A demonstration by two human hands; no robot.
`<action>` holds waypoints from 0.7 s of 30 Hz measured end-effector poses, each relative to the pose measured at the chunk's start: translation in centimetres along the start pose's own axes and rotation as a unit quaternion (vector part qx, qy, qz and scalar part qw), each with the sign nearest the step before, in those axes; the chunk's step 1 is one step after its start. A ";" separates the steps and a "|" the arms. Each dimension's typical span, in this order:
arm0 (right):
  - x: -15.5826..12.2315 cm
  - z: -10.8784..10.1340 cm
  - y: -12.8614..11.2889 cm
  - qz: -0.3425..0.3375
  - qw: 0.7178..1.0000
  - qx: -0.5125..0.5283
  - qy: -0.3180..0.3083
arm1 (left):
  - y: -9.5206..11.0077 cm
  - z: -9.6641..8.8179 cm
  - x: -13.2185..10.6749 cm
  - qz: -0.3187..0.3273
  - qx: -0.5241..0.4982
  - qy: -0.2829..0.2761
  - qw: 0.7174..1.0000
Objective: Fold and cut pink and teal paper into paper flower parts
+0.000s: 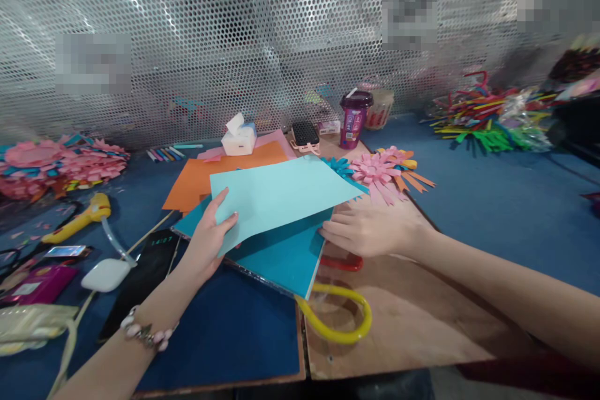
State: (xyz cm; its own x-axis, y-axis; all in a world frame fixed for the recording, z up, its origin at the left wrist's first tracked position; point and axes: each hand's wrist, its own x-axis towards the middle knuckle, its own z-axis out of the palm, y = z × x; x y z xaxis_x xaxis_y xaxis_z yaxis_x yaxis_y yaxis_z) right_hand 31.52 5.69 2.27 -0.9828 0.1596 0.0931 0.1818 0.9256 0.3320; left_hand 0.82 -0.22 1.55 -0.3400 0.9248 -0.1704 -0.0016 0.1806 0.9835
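Observation:
A light blue paper sheet (pixel 281 197) lies tilted on top of a darker teal sheet (pixel 276 256), with an orange sheet (pixel 197 181) behind them. My left hand (pixel 209 237) grips the light blue sheet's near left edge, thumb on top. Flat on the table at the sheets' right edge rests my right hand (pixel 370 228), its fingers stretched out and reaching under the light blue sheet. Yellow scissors handles (pixel 344 319) stick out from under the teal sheet, and a red handle (pixel 344 262) shows just below my right hand.
Pink and blue paper flowers (pixel 384 169) lie behind my right hand. A purple cup (pixel 354 117), a white tissue box (pixel 239 137) and a black device (pixel 305 135) stand at the back. A yellow glue gun (pixel 79 222), phone (pixel 150 262) and white mouse-shaped object (pixel 105 274) sit left. Perforated metal wall behind.

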 end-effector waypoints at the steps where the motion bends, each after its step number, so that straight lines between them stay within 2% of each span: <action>1: 0.0 0.1 0.0 0.000 1.000 0.002 0.004 | 0.0 0.0 0.0 0.000 0.002 0.000 1.000; 12: 0.1 0.9 0.2 -0.026 0.999 -0.018 0.036 | 0.1 0.1 0.0 0.009 0.014 -0.004 1.000; 19: 1.1 -0.3 0.1 0.019 0.996 -0.060 -0.057 | -0.3 -0.2 0.3 0.019 0.021 -0.006 1.000; 21: 1.3 -0.7 0.0 0.046 0.996 -0.036 -0.061 | -0.6 -0.3 0.5 0.019 0.010 -0.003 1.000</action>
State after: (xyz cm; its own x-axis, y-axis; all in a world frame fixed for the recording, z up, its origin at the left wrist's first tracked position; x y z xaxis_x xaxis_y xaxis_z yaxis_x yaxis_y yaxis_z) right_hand 30.29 5.69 3.08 -0.9578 0.2873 0.0121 0.2686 0.8786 0.3948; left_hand 0.41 0.00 0.90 -0.3333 0.9334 -0.1329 0.0297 0.1513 0.9880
